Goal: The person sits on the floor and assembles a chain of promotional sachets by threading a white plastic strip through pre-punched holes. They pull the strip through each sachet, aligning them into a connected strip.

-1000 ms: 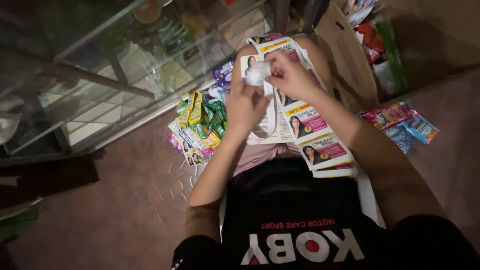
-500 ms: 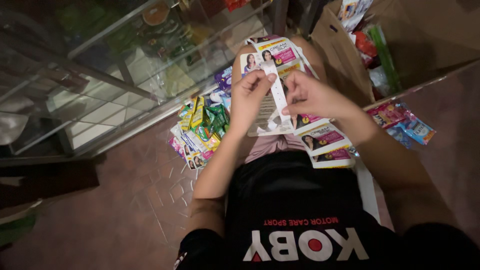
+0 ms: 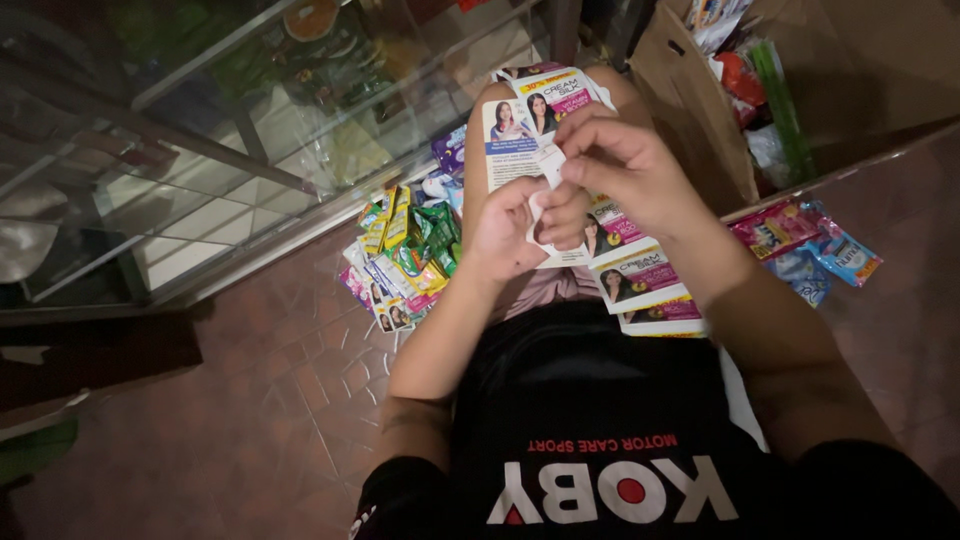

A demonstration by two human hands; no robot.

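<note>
I sit on the floor with a long strip of joined sachets (image 3: 640, 280) draped over my lap, each sachet white and pink with a portrait on it. My left hand (image 3: 510, 232) pinches the strip's white edge near my left knee. My right hand (image 3: 620, 170) is closed on the same strip just above, fingers curled over a sachet near the perforation. The two hands touch each other. The top sachets (image 3: 535, 115) lie over my knee beyond the hands.
A heap of green, yellow and purple sachets (image 3: 405, 250) lies on the tiled floor (image 3: 270, 400) at my left. A glass display cabinet (image 3: 200, 150) stands at left. A cardboard box (image 3: 700, 90) of packets stands ahead right, with pink and blue packets (image 3: 800, 245) beside it.
Both hands have come down and closer together on the strip. The camera has tilted a little, and the top sachets now lie flatter over my knee.
</note>
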